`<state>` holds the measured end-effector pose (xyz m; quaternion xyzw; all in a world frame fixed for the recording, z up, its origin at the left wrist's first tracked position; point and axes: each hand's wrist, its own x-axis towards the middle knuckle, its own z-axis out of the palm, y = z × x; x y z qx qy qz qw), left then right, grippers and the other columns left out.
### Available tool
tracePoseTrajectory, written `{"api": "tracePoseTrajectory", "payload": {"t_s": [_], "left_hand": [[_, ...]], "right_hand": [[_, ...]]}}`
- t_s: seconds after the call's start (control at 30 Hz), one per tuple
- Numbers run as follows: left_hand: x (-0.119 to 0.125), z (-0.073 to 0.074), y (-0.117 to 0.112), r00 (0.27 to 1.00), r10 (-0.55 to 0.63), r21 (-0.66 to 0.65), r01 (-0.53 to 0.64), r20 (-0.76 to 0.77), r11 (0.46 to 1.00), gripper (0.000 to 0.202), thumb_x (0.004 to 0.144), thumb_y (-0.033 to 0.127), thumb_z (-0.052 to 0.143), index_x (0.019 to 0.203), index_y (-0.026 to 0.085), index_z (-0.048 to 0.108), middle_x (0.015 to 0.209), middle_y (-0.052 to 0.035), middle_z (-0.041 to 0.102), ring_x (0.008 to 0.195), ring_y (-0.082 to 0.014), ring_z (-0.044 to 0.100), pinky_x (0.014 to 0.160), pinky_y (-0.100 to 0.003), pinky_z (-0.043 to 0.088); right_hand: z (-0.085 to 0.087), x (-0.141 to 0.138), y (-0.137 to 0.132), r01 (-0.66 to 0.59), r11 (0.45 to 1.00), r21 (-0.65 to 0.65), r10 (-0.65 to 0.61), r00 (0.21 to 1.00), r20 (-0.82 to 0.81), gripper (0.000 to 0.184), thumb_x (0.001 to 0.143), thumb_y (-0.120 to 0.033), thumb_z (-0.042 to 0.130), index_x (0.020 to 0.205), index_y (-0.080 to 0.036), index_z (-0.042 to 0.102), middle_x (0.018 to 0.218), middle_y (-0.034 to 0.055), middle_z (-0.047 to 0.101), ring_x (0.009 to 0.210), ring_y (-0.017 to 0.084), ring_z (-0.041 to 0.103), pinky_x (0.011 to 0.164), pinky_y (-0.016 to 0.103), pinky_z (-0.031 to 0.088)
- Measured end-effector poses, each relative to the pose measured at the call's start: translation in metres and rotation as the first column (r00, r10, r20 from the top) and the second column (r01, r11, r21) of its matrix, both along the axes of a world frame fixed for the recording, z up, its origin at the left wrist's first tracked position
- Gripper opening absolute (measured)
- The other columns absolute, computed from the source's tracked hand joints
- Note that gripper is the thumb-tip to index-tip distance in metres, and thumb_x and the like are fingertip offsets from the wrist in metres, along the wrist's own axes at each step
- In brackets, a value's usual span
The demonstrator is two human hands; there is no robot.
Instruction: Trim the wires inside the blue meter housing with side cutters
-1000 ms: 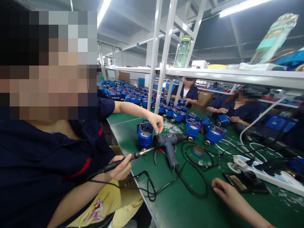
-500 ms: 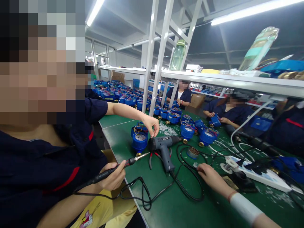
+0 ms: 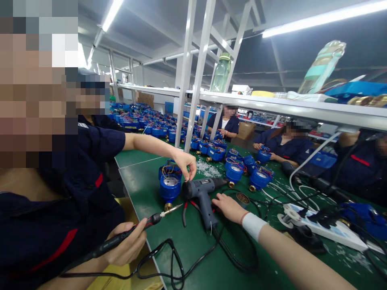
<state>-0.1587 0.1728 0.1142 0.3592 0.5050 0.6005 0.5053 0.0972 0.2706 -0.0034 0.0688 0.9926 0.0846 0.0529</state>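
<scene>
Cables [image 3: 171,262] crossed the green table [image 3: 211,266] and hid bits of it. We saw only our right hand [image 3: 229,206]; our left hand was out of the picture. The right fingers lay stretched out and held nothing, just beside the grey heat gun [image 3: 202,189] near the table's left edge. We could not tell if they touched it. A co-worker's hand [image 3: 127,247] gripped a soldering iron [image 3: 152,220]. Blue meters [image 3: 170,187] filled the long table under white shelves [image 3: 290,106].
</scene>
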Motion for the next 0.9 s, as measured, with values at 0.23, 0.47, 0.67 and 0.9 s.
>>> {"api": "tracePoseTrajectory", "payload": {"t_s": [0.23,0.47,0.67,0.9], "left_hand": [[0.001,0.000,0.001,0.999,0.051,-0.034,-0.051,-0.011,0.998,0.064,0.091,0.063,0.033,0.104,0.010,0.068,0.090,-0.0015,0.069,0.089,-0.0245,0.071,0.081,-0.040,0.055],[0.044,0.022,-0.035,0.999,0.001,0.102,0.003,-0.036,0.995,0.045,0.093,0.051,0.046,0.106,0.014,0.065,0.105,-0.0046,0.068,0.097,-0.0240,0.067,0.082,-0.040,0.056],[0.112,-0.016,-0.159,0.982,-0.177,0.231,0.186,-0.060,0.955,0.053,0.068,0.072,0.058,0.091,0.027,0.073,0.087,0.0007,0.073,0.104,-0.0267,0.068,0.075,-0.038,0.056],[0.206,-0.062,-0.174,0.942,-0.323,0.277,0.336,-0.092,0.900,0.039,0.088,0.046,0.060,0.120,0.025,0.058,0.120,-0.0068,0.063,0.108,-0.0227,0.062,0.089,-0.042,0.054]], "right_hand": [[0.022,0.030,0.005,-0.037,0.999,-0.011,0.037,0.999,0.018,0.016,0.095,-0.027,0.058,0.100,-0.013,0.063,0.101,0.0049,0.063,0.095,0.019,0.061,0.088,0.041,0.050],[0.065,0.086,0.007,0.225,0.941,-0.252,-0.301,0.897,-0.323,0.019,0.095,-0.031,0.058,0.095,-0.014,0.062,0.099,0.0054,0.062,0.095,0.019,0.060,0.088,0.040,0.049],[0.090,0.174,-0.035,0.208,0.647,-0.733,-0.720,0.484,-0.498,0.043,0.101,-0.050,0.030,0.099,-0.015,0.054,0.090,0.0068,0.064,0.080,0.018,0.064,0.075,0.036,0.053],[0.110,0.283,-0.148,-0.300,0.308,-0.903,-0.915,0.168,-0.368,0.036,0.093,-0.054,0.029,0.105,-0.029,0.053,0.143,0.0046,0.047,0.128,0.029,0.048,0.090,0.050,0.050]]}}
